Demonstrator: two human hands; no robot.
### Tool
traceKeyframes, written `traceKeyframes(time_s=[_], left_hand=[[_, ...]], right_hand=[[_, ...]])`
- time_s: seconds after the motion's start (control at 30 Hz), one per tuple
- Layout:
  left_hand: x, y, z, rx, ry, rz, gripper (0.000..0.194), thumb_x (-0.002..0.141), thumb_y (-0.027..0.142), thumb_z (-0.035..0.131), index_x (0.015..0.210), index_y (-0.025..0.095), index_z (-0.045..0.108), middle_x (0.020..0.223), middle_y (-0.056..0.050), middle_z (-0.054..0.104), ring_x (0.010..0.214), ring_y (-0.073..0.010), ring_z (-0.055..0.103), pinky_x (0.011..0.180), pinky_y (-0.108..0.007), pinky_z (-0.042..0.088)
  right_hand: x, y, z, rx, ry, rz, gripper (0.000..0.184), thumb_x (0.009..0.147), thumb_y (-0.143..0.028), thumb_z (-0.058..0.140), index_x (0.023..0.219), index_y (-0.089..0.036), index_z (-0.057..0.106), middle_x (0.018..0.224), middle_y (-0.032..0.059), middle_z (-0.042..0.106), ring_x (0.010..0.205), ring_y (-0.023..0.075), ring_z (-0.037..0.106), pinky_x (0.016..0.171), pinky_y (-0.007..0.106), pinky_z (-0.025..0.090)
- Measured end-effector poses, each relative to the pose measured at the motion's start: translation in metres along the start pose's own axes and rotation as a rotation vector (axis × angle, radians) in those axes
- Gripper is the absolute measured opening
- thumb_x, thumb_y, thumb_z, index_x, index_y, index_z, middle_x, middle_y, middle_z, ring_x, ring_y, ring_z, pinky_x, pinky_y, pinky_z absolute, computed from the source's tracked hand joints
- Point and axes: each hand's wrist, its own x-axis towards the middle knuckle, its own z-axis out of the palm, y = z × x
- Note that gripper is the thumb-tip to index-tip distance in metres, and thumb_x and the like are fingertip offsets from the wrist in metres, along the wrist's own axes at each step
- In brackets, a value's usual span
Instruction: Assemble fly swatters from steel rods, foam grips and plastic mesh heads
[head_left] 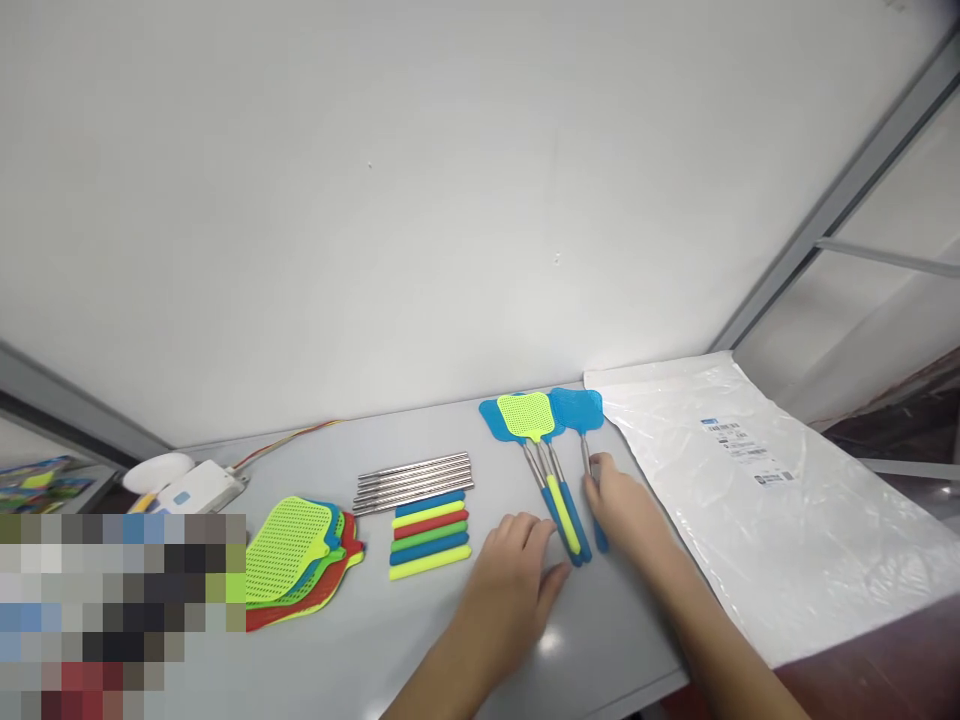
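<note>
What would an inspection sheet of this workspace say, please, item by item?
Surface: grey table, with a bright reflection near the front.
Job's things: metal rods; six loose handles; pile of swatter heads; assembled swatters, overlapping; rightmost blue swatter.
Clutter: white plastic sheet with printed labels, right; white box, left.
Left grip: open, near the assembled swatters' handles.
Right grip: fingers at the rightmost blue swatter's shaft; closure unclear.
Cables: thin coloured wires from the white box.
Surroundings: white wall, grey frame; lower-left corner pixelated.

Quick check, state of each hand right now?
Left hand: open, thumb apart from fingers, nothing visible in it.
Right hand: fingers on the rightmost blue fly swatter; grip closure unclear.
</note>
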Motion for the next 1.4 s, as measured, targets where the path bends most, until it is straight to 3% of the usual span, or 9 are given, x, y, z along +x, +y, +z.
traceKeyframes(time_s=[0.2,0.33,0.63,1.07,1.27,1.4], left_hand=[[0.003,-0.002,0.008,0.024,0.002,-0.033,0.039,0.091,0.038,0.055,0.124,0.021,0.046,0.112,-0.008,0.056,0.101,-0.0273,0.048,0.086,-0.043,0.041],[0.007,-0.003,0.009,0.056,-0.005,-0.038,0.041,0.089,0.035,0.060,0.125,0.022,0.046,0.108,-0.006,0.058,0.097,-0.0265,0.050,0.083,-0.042,0.042],[0.006,-0.002,0.008,0.101,-0.003,-0.001,0.026,0.090,0.027,0.060,0.114,0.020,0.053,0.101,-0.005,0.060,0.093,-0.0254,0.051,0.079,-0.040,0.043],[-0.008,-0.002,0.000,0.027,0.019,-0.050,0.011,0.087,0.024,0.062,0.095,0.020,0.056,0.092,-0.003,0.063,0.088,-0.0230,0.054,0.074,-0.035,0.042],[-0.033,-0.013,-0.022,0.067,0.056,0.055,0.009,0.091,0.028,0.057,0.096,0.021,0.058,0.089,-0.002,0.065,0.085,-0.0209,0.055,0.075,-0.033,0.042],[-0.072,-0.036,-0.055,0.146,0.210,0.030,0.012,0.095,0.025,0.048,0.092,0.020,0.058,0.083,-0.004,0.063,0.080,-0.0203,0.053,0.072,-0.033,0.041]], right_hand=[[-0.011,-0.003,0.004,-0.002,-0.008,-0.023,0.039,0.097,-0.032,0.033,0.131,-0.016,0.043,0.078,0.0092,0.069,0.075,0.0254,0.066,0.063,0.030,0.035],[-0.018,-0.010,0.008,-0.011,0.002,-0.027,0.038,0.097,-0.033,0.032,0.131,-0.018,0.043,0.077,0.0078,0.069,0.071,0.0242,0.065,0.058,0.029,0.031],[-0.026,-0.024,0.016,-0.048,0.008,-0.066,0.037,0.097,-0.027,0.033,0.130,-0.018,0.046,0.082,0.0089,0.071,0.071,0.0242,0.066,0.057,0.029,0.030],[-0.032,-0.036,0.027,-0.038,-0.030,-0.150,0.036,0.096,-0.028,0.033,0.128,-0.020,0.047,0.081,0.0077,0.072,0.071,0.0245,0.068,0.057,0.028,0.033],[-0.033,-0.030,0.015,-0.009,-0.020,-0.188,0.038,0.098,-0.040,0.029,0.127,-0.022,0.045,0.080,0.0051,0.071,0.070,0.0245,0.068,0.058,0.029,0.039],[-0.025,-0.065,-0.001,-0.116,0.044,-0.386,0.035,0.098,-0.040,0.031,0.119,-0.024,0.053,0.086,0.0054,0.072,0.073,0.0249,0.067,0.058,0.030,0.039]])
